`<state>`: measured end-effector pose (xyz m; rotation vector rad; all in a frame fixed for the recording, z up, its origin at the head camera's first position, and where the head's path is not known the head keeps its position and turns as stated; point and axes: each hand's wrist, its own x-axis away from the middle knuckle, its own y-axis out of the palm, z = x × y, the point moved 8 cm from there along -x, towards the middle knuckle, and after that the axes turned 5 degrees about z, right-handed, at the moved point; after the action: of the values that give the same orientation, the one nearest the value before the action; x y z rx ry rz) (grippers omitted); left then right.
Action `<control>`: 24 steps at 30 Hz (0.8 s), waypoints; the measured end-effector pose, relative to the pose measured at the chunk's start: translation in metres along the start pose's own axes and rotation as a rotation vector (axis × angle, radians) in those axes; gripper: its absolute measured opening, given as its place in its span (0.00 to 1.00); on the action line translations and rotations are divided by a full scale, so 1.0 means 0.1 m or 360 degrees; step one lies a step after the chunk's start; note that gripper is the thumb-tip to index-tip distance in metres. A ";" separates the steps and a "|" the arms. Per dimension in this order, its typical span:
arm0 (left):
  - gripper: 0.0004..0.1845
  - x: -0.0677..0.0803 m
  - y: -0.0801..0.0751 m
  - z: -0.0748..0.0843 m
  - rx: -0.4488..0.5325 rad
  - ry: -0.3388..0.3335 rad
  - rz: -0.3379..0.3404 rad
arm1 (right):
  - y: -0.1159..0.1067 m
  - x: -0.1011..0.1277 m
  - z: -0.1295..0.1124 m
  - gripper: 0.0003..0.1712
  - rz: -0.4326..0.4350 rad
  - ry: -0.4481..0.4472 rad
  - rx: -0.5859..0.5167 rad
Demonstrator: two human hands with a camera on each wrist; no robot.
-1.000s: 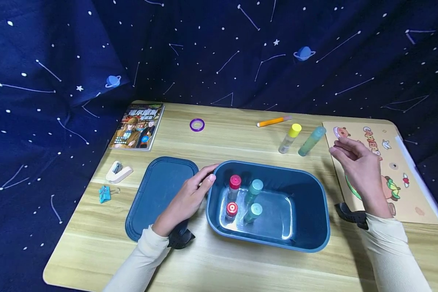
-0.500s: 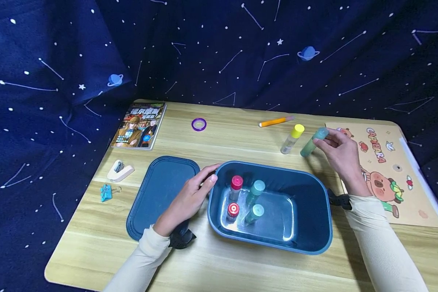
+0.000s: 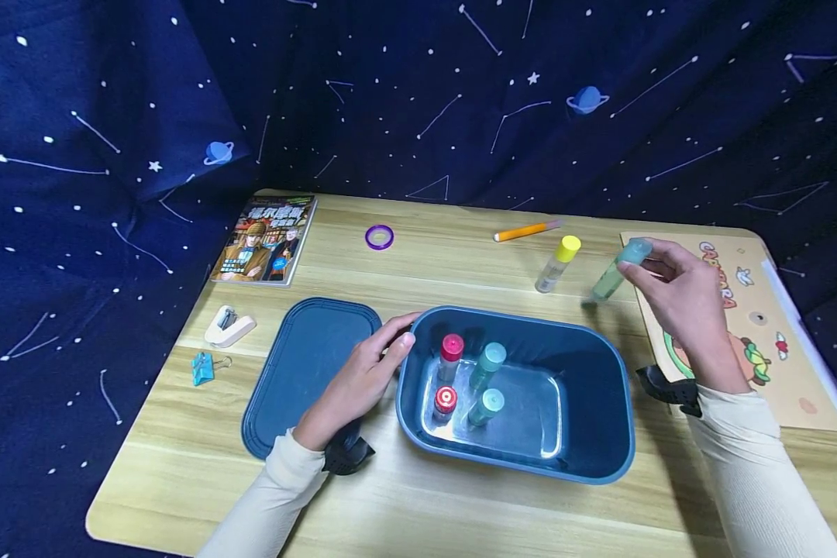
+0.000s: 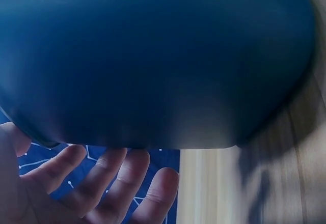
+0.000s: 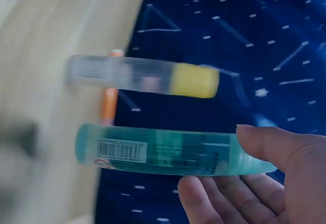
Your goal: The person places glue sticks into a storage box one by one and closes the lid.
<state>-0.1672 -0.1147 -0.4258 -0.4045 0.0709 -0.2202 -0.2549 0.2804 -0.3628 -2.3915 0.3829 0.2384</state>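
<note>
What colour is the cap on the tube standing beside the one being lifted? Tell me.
Yellow cap, on a clear tube; clearest in the head view.

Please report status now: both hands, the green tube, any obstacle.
Left hand rests on blue bin rim. Right hand pinches green tube, lifted off table. Yellow-capped tube stands close beside; path to bin otherwise open.

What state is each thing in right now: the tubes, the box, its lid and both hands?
Green tube: pinched near its cap by the right hand, tilted, lifted off the table.
Yellow-capped tube: standing on the table, untouched.
Blue box: open, with four capped tubes upright inside.
Lid: off, flat beside the box.
Left hand: fingers resting against the box's left wall.
</note>
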 end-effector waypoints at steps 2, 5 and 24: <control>0.24 0.00 0.00 0.00 0.0003 0.0005 0.0000 | -0.12 0.07 -0.14 0.22 0.0024 -0.0037 -0.0051; 0.24 0.00 0.00 -0.01 0.0002 0.0002 0.0007 | -0.32 0.20 -0.41 0.19 0.0075 -0.0115 -0.0160; 0.23 0.00 0.00 -0.01 -0.0013 0.0009 0.0038 | -0.11 1.10 -1.10 0.25 -0.0444 -0.0361 -0.0098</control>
<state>-0.1673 -0.1155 -0.4266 -0.4110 0.0823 -0.1974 -0.1402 0.1917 -0.3039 -2.4108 -0.0643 0.3922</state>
